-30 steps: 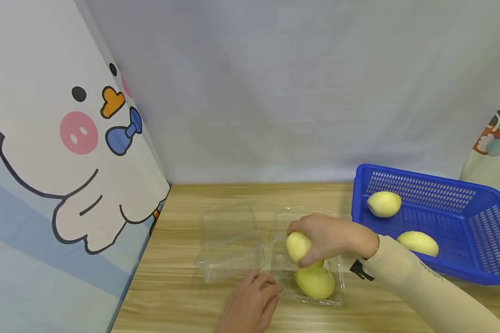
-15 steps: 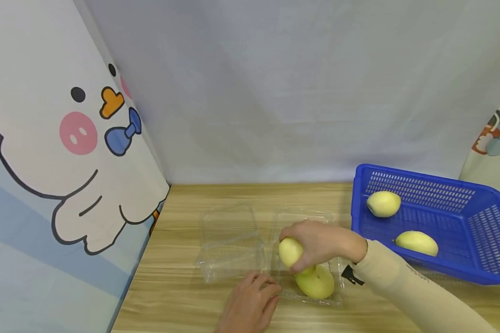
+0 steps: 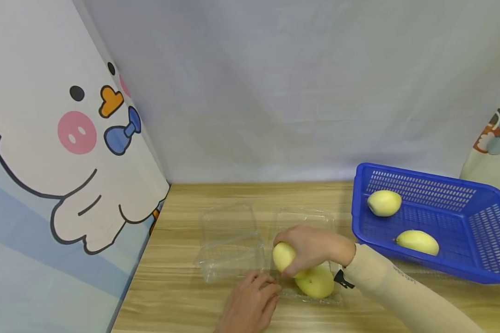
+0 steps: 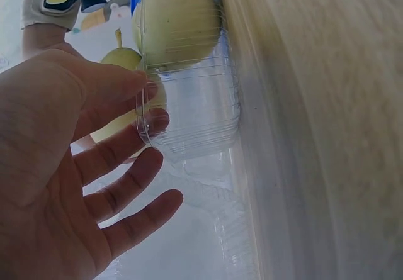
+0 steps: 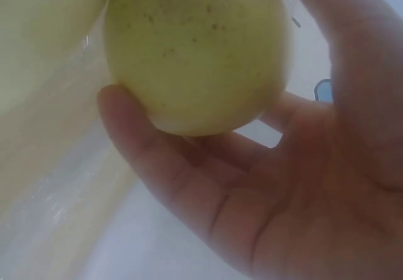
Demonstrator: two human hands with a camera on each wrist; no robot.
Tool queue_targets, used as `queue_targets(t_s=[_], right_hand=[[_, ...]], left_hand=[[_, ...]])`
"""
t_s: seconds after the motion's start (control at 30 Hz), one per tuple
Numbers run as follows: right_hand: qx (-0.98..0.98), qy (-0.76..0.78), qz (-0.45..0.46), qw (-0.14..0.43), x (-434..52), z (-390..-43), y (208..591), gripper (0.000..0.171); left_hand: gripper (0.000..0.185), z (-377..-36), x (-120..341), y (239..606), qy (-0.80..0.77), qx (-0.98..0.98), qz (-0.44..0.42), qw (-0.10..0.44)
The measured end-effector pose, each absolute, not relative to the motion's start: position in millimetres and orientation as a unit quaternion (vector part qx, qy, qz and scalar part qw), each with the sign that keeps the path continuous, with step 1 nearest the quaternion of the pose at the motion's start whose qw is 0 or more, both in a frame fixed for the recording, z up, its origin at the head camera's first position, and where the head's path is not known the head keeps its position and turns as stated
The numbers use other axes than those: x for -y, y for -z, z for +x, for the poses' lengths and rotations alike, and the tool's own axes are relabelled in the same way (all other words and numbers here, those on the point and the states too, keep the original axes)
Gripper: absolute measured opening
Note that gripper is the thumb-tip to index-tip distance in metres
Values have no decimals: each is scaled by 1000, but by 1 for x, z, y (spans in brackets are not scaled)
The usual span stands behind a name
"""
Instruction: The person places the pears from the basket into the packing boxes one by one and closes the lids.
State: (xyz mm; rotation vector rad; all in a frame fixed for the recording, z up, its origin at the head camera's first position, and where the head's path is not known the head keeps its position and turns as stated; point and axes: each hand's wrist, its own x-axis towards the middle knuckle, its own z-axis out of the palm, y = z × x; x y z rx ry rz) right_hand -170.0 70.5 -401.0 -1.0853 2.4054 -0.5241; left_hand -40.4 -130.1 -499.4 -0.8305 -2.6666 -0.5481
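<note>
A clear plastic clamshell box lies open on the wooden table, its lid spread to the left. One yellow-green fruit sits in the box's near side. My right hand grips a second yellow-green fruit from above, low over the box's left part; the right wrist view shows this fruit cupped in my fingers. My left hand rests with straight fingers on the box's front left edge, holding nothing.
A blue plastic basket stands at the right with two more yellow fruits in it. A cartoon-printed screen closes off the left side and a pale cloth backdrop the rear.
My right hand has carried the fruit down and to the left, lower into the box beside the first fruit. The left hand has stayed put.
</note>
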Motion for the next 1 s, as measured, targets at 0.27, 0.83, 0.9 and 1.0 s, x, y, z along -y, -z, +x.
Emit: queue_targets(t_s=[0.27,0.83,0.9,1.0], right_hand=[[-869,195,-381,249,-65,-164,414,53],[-884,195,-363,221,-62,-159,428,40],[-886,195,-357,222,-61,-158,430,40],[-888,196,-350,225,-61,-158,432,40]], left_hand=[[12,-40,130,498,174,933,-284,137],[13,-40,131,497,175,934,-282,132],[13,-40,131,497,175,934,-281,131],[12,-40,131,498,179,934,-279,131]])
